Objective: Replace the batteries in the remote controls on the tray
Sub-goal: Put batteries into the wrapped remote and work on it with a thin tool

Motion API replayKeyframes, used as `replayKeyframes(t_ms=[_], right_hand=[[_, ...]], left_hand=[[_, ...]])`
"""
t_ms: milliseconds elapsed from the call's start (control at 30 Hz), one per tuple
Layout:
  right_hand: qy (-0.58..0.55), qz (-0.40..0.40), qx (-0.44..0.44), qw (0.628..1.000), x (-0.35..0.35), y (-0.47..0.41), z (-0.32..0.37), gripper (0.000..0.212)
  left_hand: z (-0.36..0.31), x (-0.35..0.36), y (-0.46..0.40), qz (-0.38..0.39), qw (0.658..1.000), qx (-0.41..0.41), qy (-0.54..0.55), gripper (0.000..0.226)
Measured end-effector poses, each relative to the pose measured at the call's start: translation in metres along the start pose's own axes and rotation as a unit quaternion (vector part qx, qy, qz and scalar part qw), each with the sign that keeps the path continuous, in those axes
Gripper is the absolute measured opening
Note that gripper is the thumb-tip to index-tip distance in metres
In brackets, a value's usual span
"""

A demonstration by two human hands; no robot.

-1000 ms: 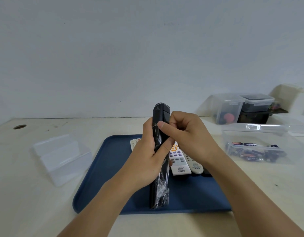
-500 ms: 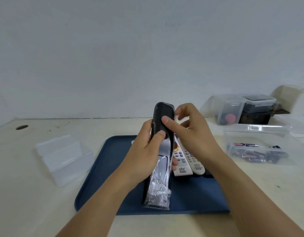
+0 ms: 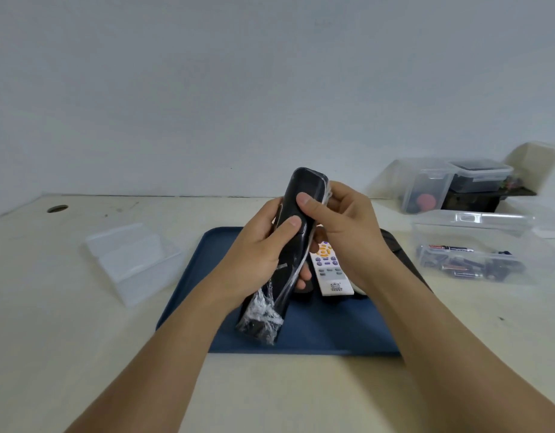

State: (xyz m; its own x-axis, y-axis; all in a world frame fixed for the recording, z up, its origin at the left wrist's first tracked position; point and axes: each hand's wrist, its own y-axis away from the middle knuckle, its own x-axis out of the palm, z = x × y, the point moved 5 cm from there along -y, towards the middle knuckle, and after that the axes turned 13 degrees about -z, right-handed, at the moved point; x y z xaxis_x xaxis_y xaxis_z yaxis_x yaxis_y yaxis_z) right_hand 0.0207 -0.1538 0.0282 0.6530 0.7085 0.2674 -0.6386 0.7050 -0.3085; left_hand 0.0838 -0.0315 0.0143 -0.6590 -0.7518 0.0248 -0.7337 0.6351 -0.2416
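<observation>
Head view. A black remote control [image 3: 296, 214], sheathed in clear plastic wrap [image 3: 263, 317], is held nearly upright above the blue tray [image 3: 192, 295], its top end tipped slightly toward 1 o'clock and its lower end, where the wrap bunches, toward 7 o'clock. The left hand [image 3: 257, 260] grips the body of the remote from the 9 o'clock side, thumb laid across its facing surface and fingers curled behind. The right hand [image 3: 342, 226] grips the upper part from the 3 o'clock side, thumb pressed on the facing surface just above the left thumb, fingers curled round the far edge.

On the tray, at 3 o'clock of the held remote and partly hidden by the hands, lies a white remote control [image 3: 331, 270] with orange and purple buttons; a dark object just beside it is mostly hidden.

The tray rests on a pale counter [image 3: 67, 354]. At 9 o'clock of the tray stands a clear plastic box [image 3: 132, 260]. At 3 o'clock stands a clear open container [image 3: 476, 226] holding loose batteries [image 3: 451, 248]. Beyond it, toward 1 o'clock, stand further clear lidded containers [image 3: 426, 185], one with a red object inside. A round hole [image 3: 57, 209] is cut in the counter at 10 o'clock.
</observation>
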Motion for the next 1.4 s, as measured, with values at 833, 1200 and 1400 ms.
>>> replayKeyframes(t_ms=[833, 1200, 1400], right_hand=[[0.278, 0.099, -0.259, 0.920, 0.080, 0.036, 0.007, 0.020], [0.460, 0.332, -0.281, 0.774, 0.098, 0.058, -0.052, 0.036], [0.402, 0.301, -0.122, 0.856, 0.102, 0.038, -0.050, 0.033]], left_hand=[[-0.019, -0.161, 0.027, -0.366, 0.880, 0.133, -0.271, 0.041], [0.056, -0.240, 0.019, -0.432, 0.877, -0.202, -0.053, 0.066], [0.033, -0.240, 0.010, -0.308, 0.943, -0.086, -0.096, 0.065]])
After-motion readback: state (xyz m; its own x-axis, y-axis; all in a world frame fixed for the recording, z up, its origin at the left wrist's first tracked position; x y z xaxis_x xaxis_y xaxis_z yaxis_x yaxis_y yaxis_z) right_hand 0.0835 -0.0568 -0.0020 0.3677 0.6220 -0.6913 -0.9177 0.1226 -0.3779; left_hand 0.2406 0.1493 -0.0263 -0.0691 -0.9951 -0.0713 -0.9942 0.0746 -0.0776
